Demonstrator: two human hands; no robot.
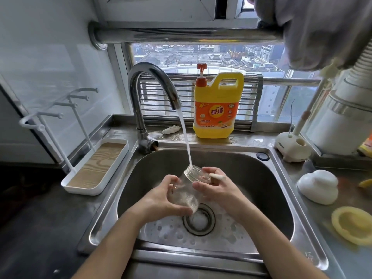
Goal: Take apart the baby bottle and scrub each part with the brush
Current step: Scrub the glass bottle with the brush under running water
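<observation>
Over the drain of the sink (251, 174), in the head view, the clear bottle (186, 190) lies tilted, its mouth under the faucet's (153, 77) water stream (186, 137). The left hand (161, 200) grasps its base end. The right hand (217, 190) curls round its neck, with a cream handle (218, 176) jutting beside those fingers. A white cap (318, 186) and a yellow ring (352, 224) rest on the counter (320, 222).

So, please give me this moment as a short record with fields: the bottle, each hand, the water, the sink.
bottle: clear, no top on it, tilted, mouth under the tap
left hand: grips the bottle's lower part
right hand: holds the bottle's neck; a cream handle sticks out of it
water: runs from the tap into the bottle
sink: foam around the drain
behind sink: yellow detergent jug
</observation>
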